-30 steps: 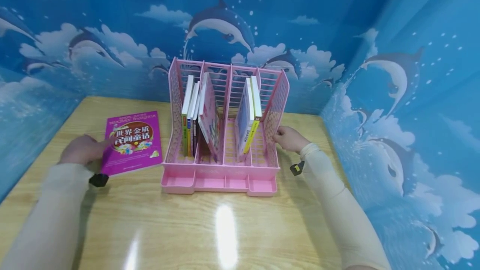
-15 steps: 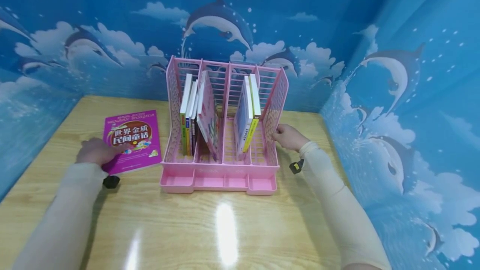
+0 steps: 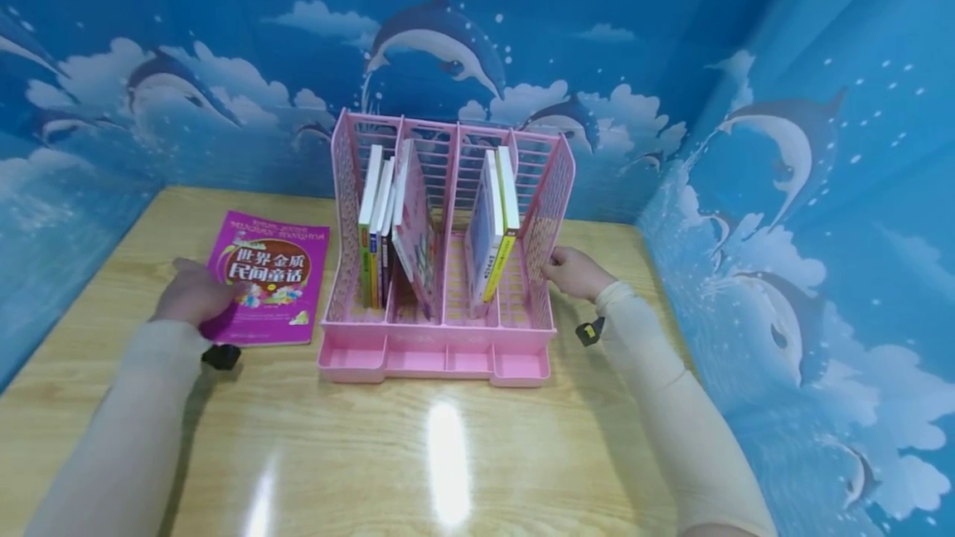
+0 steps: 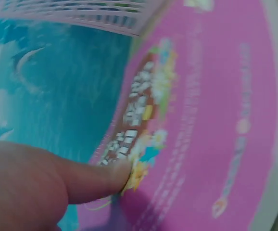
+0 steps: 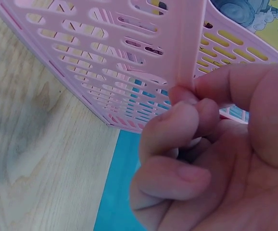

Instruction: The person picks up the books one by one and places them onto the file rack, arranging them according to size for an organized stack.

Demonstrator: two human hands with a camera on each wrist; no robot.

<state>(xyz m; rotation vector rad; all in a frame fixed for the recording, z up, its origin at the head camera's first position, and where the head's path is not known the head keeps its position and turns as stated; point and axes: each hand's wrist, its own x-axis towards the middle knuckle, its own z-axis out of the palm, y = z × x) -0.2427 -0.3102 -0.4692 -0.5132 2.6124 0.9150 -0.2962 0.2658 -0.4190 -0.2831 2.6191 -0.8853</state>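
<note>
A purple book [image 3: 306, 297] with Chinese lettering lies on the table at the left in the head view. My left hand [image 3: 196, 294] grips it at its left edge. In the left wrist view the thumb [image 4: 98, 180] presses on the cover, and the other fingers are mostly hidden. A pink desk file rack [image 3: 440, 338] stands to the book's right, holding several upright books [image 3: 496, 230]. My right hand [image 3: 578, 273] pinches the front edge of the rack's right side wall [image 5: 180, 43] between thumb and index finger, the remaining fingers curled.
Shallow trays [image 3: 425, 363] run along the rack's front. Slim books [image 3: 376, 226] and a leaning pink one [image 3: 416, 230] fill its left slots. The wooden table [image 3: 343, 454] spreads in front, and a blue dolphin curtain [image 3: 283, 23] encloses the back and sides.
The left hand moved right onto the purple book and took hold of it. The book then turned clockwise, its top shifting right. The right hand kept its place on the rack.
</note>
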